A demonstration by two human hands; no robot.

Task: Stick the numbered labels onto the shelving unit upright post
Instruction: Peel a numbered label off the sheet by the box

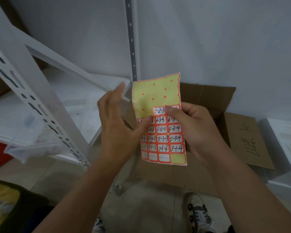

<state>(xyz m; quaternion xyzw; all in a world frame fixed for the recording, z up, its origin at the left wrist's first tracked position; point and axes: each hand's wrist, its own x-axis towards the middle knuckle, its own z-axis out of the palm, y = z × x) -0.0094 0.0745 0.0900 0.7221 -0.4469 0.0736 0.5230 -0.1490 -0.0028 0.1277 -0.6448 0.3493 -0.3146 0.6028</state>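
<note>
- I've got the label sheet (160, 118) up in front of me, dead centre, upper half peeled to bare yellow backing, lower rows full of handwritten numbers.
- My right hand (196, 132) grips the sheet's right edge at 3 o'clock, thumb curled over the front beside the "6-2-3" label (159, 111), fingers behind.
- My left hand (119, 125) is at 9 o'clock of the sheet: thumb pressing on the left column of labels, the other fingers spread and blurred, so I can't say whether a corner is lifted.
- By my reckoning this is the peel step: freeing the next number, probably from the top remaining row.
- Next it needs a nail under a corner and a slow pull so the label doesn't tear or fold onto itself, then a carry to the post.
- The near upright post (32, 98), white with slots, slants across at 9 to 10 o'clock; a second post (132, 39) rises at 12 o'clock behind the sheet.
- I see no labels on either stretch in view.
- An open cardboard box (208, 105) sits behind the sheet toward 2 o'clock, a flap with marker writing at 3.
- White shelf boards (71, 91) and a clear plastic bin (30, 148) sit at 9; my shoe (198, 214) at 5.
- Nothing blocks the near post; the box crowds the floor by the far one.
</note>
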